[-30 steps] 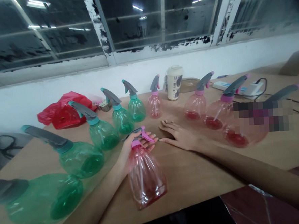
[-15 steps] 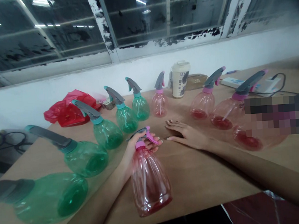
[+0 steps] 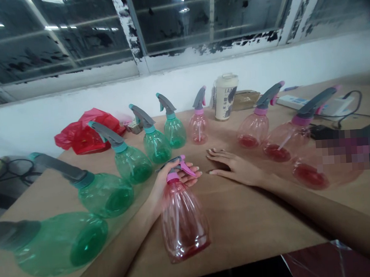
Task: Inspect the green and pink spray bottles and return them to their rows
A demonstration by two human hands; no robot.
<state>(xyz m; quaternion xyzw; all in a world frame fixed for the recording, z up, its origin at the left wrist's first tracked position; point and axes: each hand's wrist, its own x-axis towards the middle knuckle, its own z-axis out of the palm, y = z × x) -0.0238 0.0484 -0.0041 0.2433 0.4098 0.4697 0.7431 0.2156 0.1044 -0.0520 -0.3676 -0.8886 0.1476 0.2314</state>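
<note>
A pink transparent spray bottle (image 3: 184, 222) with a grey and pink trigger head stands on the wooden table (image 3: 240, 223) right in front of me. My left hand (image 3: 171, 181) is wrapped round its neck, fingers curled under the trigger. Just to the right, my right hand (image 3: 233, 165) lies flat on the table with its fingers stretched out, holding nothing. Several green spray bottles (image 3: 131, 160) curve away on the left, and several pink spray bottles (image 3: 253, 128) stand on the right.
A red plastic bag (image 3: 84, 134) lies at the back left by the wall. A white paper cup (image 3: 226, 96) stands at the back centre, with a brown packet behind it. A white power strip with black cables (image 3: 336, 104) sits at the back right.
Both hands keep their places on the bottle and the table. The view has shifted slightly, with the whole scene drifting a little to the right.
</note>
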